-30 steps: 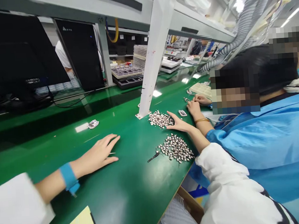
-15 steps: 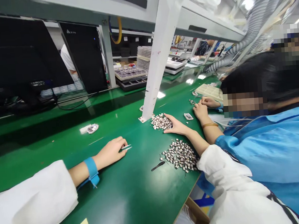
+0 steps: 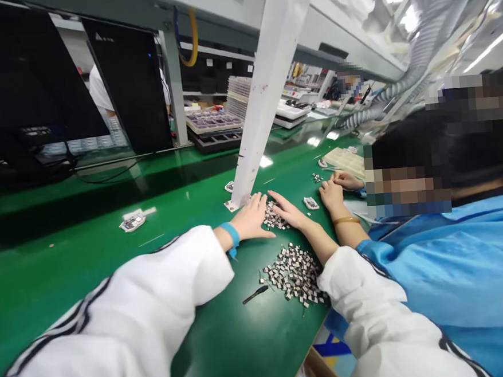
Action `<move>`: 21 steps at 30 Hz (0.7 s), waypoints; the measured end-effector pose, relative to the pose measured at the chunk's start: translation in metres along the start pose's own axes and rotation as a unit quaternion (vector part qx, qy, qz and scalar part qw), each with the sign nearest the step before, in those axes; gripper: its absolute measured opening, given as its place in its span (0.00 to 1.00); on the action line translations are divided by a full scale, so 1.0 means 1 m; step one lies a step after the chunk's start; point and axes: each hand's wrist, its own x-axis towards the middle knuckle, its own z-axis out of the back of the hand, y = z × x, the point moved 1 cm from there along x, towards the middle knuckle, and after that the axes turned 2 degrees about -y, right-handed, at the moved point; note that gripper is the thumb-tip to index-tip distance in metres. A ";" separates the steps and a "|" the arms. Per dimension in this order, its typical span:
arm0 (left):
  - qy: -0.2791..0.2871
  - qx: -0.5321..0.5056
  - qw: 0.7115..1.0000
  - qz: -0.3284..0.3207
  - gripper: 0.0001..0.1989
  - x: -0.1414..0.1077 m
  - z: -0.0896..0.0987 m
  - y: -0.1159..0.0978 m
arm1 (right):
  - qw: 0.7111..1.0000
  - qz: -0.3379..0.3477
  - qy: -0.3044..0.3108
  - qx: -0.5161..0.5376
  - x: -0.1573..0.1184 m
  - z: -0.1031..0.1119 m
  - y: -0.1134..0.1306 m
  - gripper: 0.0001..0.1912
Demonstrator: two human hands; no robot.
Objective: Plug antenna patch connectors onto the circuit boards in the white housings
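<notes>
A smaller pile of tiny metal-and-black parts (image 3: pixel 276 216) lies near the foot of the white post on the green table (image 3: pixel 227 328). At its left side is my left hand (image 3: pixel 251 218), thumb and fingers spread, with a blue strap at the wrist. My right hand (image 3: pixel 288 210) rests at the pile's right side, fingers apart and touching its edge. Closer to me lies a larger pile of similar parts (image 3: pixel 296 272), with a black tool (image 3: pixel 255 294) to its left. No tweezers can be seen in my left hand now.
The slanted white post (image 3: pixel 257 107) stands just beyond the small pile. A person in blue (image 3: pixel 454 254) works close on the right. White-rimmed devices (image 3: pixel 133 221) lie on the table, and a monitor (image 3: pixel 24 84) stands at the left.
My left hand has moved right and forward from the open table to the small pile, and its fingers have spread. The tweezers it held are out of sight. My right hand stays by the pile.
</notes>
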 end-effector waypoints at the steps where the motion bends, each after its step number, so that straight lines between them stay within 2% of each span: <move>1: -0.002 0.000 1.000 -0.005 0.56 0.014 -0.007 0.001 | 1.000 0.002 0.005 -0.010 -0.001 0.003 0.001 0.25; 5: 0.002 0.002 1.000 -0.021 0.59 0.050 -0.025 0.014 | 0.999 -0.002 0.011 -0.044 -0.010 0.014 0.000 0.21; 9: 0.023 0.000 0.999 -0.032 0.51 0.063 -0.038 0.023 | 0.998 -0.020 0.013 -0.054 -0.017 0.011 -0.006 0.20; 13: -0.008 -0.003 0.999 -0.037 0.42 0.057 -0.046 0.018 | 0.999 -0.029 0.011 -0.041 -0.018 -0.003 -0.011 0.22; 21: -0.049 -0.006 0.999 0.002 0.41 0.029 -0.052 -0.004 | 0.999 -0.037 -0.007 -0.012 -0.018 -0.019 -0.004 0.31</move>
